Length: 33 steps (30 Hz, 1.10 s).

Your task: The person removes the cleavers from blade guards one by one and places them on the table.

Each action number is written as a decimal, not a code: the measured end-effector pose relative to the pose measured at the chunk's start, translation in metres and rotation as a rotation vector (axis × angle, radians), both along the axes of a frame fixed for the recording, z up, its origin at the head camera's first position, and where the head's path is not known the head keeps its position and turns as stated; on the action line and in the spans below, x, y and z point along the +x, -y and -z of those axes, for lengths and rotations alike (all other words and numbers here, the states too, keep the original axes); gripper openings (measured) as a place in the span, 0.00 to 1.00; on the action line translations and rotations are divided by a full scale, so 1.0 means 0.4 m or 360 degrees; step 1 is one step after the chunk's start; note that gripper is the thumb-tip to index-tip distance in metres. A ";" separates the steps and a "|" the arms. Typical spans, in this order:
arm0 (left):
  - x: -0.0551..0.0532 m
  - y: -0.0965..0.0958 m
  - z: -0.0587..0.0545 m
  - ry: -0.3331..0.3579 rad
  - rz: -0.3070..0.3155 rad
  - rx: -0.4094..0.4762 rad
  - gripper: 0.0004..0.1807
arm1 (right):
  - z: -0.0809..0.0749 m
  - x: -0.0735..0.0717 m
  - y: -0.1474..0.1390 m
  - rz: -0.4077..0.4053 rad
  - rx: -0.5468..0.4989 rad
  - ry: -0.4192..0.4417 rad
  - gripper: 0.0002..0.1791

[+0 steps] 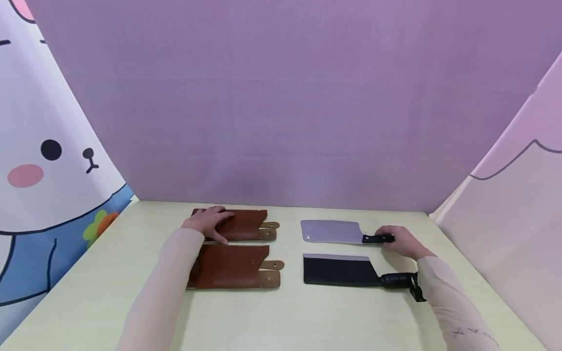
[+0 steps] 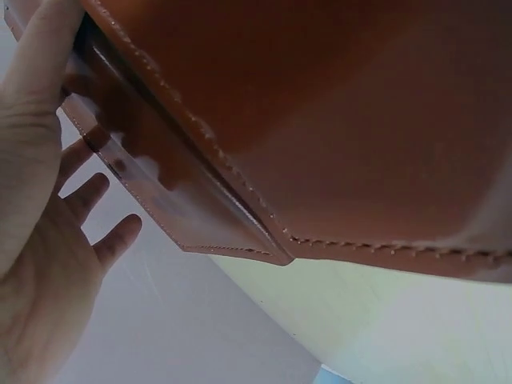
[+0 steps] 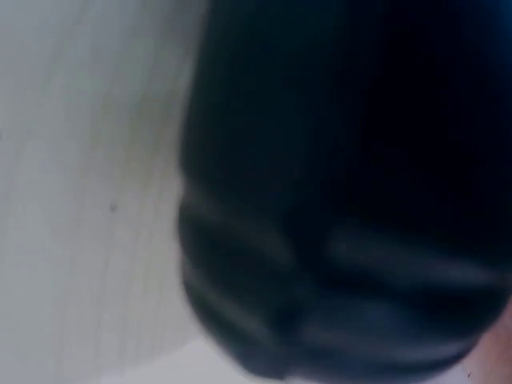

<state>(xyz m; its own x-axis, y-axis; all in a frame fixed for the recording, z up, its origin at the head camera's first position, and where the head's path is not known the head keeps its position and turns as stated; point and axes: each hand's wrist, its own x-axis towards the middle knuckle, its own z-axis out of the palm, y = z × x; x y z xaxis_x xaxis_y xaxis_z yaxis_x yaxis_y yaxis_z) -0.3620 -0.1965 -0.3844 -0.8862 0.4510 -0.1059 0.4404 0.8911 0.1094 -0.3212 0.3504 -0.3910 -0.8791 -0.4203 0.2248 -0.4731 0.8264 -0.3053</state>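
Note:
My left hand [image 1: 210, 223] rests with spread fingers on the left part of the upper brown leather knife sheath [image 1: 246, 223]. In the left wrist view, the fingers [image 2: 122, 238] reach past the sheath's stitched edge. A second, similar leather sheath [image 1: 232, 267] lies just below it. On the right, my right hand [image 1: 403, 243] holds the end of the black handle of a silver cleaver [image 1: 331, 231], its blade pointing left. Below this lies a black-bladed cleaver [image 1: 340, 270] with a bright edge; its ribbed handle [image 1: 395, 280] is near my right wrist. A blurred black shape [image 3: 336, 176] fills much of the right wrist view.
Everything lies on a pale table [image 1: 290, 321]. A purple cloth backdrop [image 1: 281, 107] rises at its far edge. Cartoon-printed fabric [image 1: 48, 204] stands on the left, with a pale panel [image 1: 513, 229] on the right.

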 end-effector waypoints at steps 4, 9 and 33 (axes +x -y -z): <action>0.000 0.002 0.001 0.0010 0.0005 -0.0022 0.49 | 0.004 -0.004 0.001 0.0002 -0.0001 0.0008 0.14; 0.002 0.002 -0.002 0.0024 0.0032 -0.0023 0.47 | 0.011 -0.007 0.000 0.0019 0.0033 0.0025 0.15; 0.009 0.013 0.002 -0.0006 0.0060 0.0024 0.43 | 0.017 -0.010 0.009 0.0060 0.0069 -0.0001 0.15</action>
